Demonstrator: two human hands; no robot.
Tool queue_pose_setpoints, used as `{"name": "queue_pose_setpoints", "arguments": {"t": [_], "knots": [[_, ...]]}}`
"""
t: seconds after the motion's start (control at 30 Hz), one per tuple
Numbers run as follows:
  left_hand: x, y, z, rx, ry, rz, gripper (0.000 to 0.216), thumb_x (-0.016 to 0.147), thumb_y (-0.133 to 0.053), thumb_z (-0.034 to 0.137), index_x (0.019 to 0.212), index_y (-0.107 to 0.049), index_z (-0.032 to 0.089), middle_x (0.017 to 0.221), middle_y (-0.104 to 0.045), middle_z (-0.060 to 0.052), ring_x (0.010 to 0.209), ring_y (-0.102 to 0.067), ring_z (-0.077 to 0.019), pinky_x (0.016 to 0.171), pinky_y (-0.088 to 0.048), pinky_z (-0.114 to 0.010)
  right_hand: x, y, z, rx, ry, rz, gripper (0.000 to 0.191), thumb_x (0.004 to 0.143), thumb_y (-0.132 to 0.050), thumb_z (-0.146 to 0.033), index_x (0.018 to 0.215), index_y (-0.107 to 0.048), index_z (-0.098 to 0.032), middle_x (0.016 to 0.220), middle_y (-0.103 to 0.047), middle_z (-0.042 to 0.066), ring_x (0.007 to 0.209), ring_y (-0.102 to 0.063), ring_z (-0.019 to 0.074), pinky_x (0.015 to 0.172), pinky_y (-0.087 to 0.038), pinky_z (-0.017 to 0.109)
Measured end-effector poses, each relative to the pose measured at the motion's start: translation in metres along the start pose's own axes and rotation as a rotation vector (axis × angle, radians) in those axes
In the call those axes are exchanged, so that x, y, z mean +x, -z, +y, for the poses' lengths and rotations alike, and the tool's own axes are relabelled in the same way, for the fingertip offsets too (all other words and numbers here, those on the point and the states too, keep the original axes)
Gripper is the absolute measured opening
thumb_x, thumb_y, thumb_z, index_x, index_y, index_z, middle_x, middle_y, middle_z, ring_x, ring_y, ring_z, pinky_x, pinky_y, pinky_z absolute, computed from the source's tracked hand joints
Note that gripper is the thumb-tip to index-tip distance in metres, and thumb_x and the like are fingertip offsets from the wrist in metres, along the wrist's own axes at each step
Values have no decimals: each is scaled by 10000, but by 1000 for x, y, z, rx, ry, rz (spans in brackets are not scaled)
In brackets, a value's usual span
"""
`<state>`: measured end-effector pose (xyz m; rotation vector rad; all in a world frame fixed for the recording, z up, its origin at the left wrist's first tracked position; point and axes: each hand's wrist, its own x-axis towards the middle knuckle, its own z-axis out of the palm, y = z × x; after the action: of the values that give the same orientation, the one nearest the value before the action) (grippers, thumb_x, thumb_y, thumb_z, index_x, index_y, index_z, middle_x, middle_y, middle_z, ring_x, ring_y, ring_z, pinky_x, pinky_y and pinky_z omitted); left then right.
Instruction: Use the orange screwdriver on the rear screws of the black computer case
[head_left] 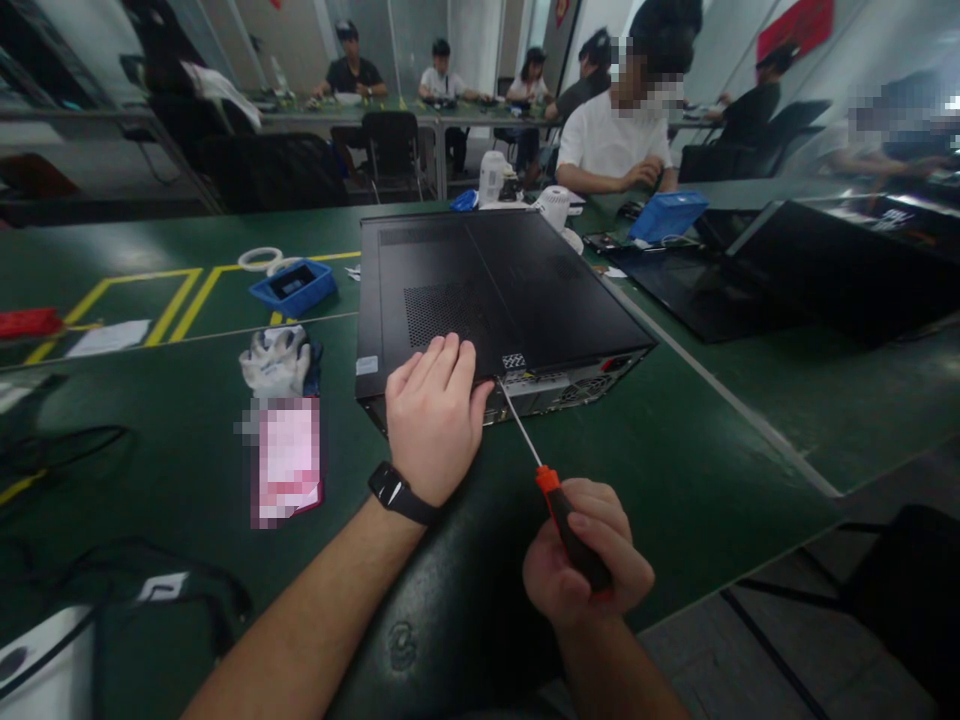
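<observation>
A black desktop computer case [517, 290] lies on its side on the green table [675, 470], rear panel toward me. My left hand [433, 415] rests flat on the near edge of its top panel, fingers stretched out together. My right hand [585, 570] is closed round the red and black handle of a screwdriver [559, 505]. The thin shaft reaches up to the case's rear edge, its tip at a spot beside my left thumb. A black watch sits on my left wrist.
Work gloves [276, 360] and a blurred pink item [289, 460] lie left of the case. A blue tray [294, 285] sits behind them. Another black case [840, 270] and a blue box [667, 215] lie at the right. Several people sit at tables beyond.
</observation>
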<state>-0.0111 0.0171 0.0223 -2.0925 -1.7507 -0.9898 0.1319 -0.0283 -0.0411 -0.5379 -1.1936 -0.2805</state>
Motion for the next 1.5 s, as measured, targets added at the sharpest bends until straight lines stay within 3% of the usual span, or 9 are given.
{"name": "queue_pose_setpoints", "arguments": {"t": [0.27, 0.53, 0.7, 0.83, 0.97, 1.1, 1.3, 1.4, 1.5], "knots": [[1, 1, 1, 3, 1, 0, 425, 1018, -556, 286, 1417, -627, 157, 1490, -638, -171, 1415, -583, -329, 1156, -423, -546, 3, -4, -2, -7, -26, 17, 178, 929, -520, -305, 982, -627, -172, 817, -580, 32, 664, -567, 175, 560, -497, 364], [-1, 0, -1, 29, -6, -1, 422, 1027, -544, 295, 1413, -625, 143, 1494, -637, -163, 1414, -582, -328, 1162, -413, -539, -2, 7, 9, -97, 80, -52, 231, 981, -551, -198, 1198, -604, -139, 843, -618, 19, 604, -579, 132, 519, -505, 309], [0, 0, -1, 30, -14, 9, 420, 1026, -547, 296, 1402, -633, 131, 1484, -644, -169, 1406, -590, -330, 1157, -422, -534, 5, -7, 0, -8, 25, 54, 231, 981, -504, -322, 1017, -646, -144, 743, -559, 4, 550, -543, 150, 478, -465, 337], [0, 1, 0, 14, -9, -1, 425, 1021, -550, 290, 1417, -625, 156, 1492, -637, -166, 1414, -583, -332, 1160, -418, -551, 8, -13, -6, -18, -65, 41, 192, 931, -507, -326, 968, -630, -183, 766, -555, 12, 605, -538, 163, 509, -460, 343], [0, 1, 0, 26, -14, 8, 421, 1029, -544, 301, 1413, -624, 149, 1480, -646, -170, 1403, -594, -328, 1145, -432, -540, 3, -4, -2, -47, 7, 52, 190, 936, -524, -264, 1054, -635, -166, 806, -592, 25, 617, -568, 163, 525, -494, 348], [0, 1, 0, 1, -7, 4, 432, 1024, -547, 291, 1428, -618, 158, 1490, -637, -171, 1416, -582, -331, 1149, -428, -556, -2, 6, 4, -92, 67, -36, 241, 966, -529, -204, 1182, -620, -149, 822, -619, 18, 596, -595, 152, 516, -534, 337], [0, 2, 0, -6, 1, -3, 427, 1020, -550, 290, 1408, -637, 133, 1485, -641, -175, 1412, -585, -338, 1157, -422, -547, 2, -5, 1, 8, -18, 9, 252, 951, -504, -323, 1085, -633, -152, 798, -594, 23, 609, -579, 176, 499, -492, 348], [0, 1, 0, 4, -2, 1, 432, 1018, -553, 290, 1412, -633, 130, 1489, -637, -178, 1412, -584, -341, 1159, -417, -546, 6, -2, -1, -31, -23, 40, 187, 914, -555, -284, 1033, -637, -165, 834, -590, 26, 644, -572, 166, 527, -497, 345], [0, 1, -1, 12, -8, 3, 431, 1019, -554, 295, 1414, -632, 143, 1490, -636, -176, 1401, -593, -343, 1150, -423, -554, 6, 12, 0, -108, 16, -68, 206, 951, -546, -230, 1144, -595, -174, 870, -604, 21, 653, -588, 156, 552, -529, 350]]}}
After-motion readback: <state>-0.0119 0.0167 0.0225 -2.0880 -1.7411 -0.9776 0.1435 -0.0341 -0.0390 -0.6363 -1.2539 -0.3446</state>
